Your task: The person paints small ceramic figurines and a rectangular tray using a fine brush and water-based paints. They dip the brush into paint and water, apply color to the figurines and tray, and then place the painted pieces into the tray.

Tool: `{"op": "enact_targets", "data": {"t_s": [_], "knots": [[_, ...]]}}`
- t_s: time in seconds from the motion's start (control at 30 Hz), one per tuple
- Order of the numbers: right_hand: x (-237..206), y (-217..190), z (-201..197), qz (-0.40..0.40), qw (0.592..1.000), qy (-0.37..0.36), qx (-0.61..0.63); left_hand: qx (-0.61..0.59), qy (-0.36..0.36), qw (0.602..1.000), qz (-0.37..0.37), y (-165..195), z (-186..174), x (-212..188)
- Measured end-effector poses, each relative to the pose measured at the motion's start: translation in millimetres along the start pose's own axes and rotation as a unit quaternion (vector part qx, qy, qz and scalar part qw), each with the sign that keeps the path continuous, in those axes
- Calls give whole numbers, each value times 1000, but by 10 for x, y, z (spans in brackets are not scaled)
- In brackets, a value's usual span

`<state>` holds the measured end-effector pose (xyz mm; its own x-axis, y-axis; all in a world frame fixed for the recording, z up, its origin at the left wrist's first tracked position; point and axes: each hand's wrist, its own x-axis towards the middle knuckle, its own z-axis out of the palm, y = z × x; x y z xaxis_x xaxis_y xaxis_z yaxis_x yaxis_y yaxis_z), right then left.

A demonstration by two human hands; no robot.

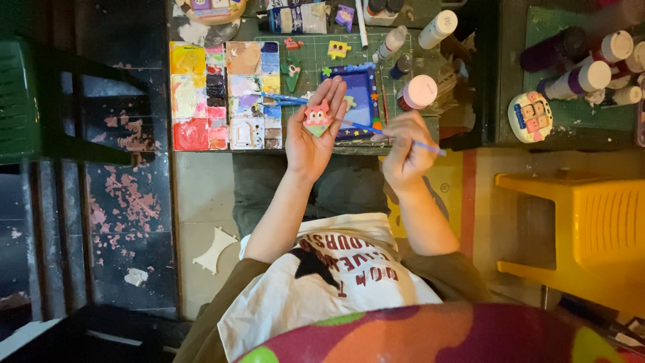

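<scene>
My left hand [311,138] lies palm up above my lap and carries a small painted figure [318,117], pink with a green lower tip. My right hand [405,146] grips a thin blue paintbrush [386,134] whose tip points left toward the figure. Behind both hands a blue-framed painted piece [361,94] rests on the green cutting mat [349,57].
Two stained paint palettes [198,97] sit left of the mat, with another blue brush [285,99] across them. Paint bottles [420,91] stand at the back and on the right table [584,77]. A decorated round piece [531,116], a yellow stool [591,235] and a green chair [20,101] flank me.
</scene>
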<state>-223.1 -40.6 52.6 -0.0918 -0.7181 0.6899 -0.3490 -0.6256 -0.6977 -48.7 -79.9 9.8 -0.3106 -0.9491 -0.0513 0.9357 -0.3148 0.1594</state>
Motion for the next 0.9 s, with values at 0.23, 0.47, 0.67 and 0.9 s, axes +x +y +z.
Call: {"op": "enact_targets", "data": {"t_s": [0.23, 0.47, 0.67, 0.9], "knots": [[-161, -81, -69, -334, 908, -215, -134, -53, 6, 999, 9, 32, -9, -119], [-169, -41, -114, -329, 912, -210, -127, -26, 16, 999, 9, 76, -9, -142], [-150, -90, -90, -329, 911, -203, -141, -3, 9, 1000, 14, 96, -32, -169], [-102, -179, -147, -303, 921, -214, -121, 44, -18, 999, 19, -46, -52, -281]]}}
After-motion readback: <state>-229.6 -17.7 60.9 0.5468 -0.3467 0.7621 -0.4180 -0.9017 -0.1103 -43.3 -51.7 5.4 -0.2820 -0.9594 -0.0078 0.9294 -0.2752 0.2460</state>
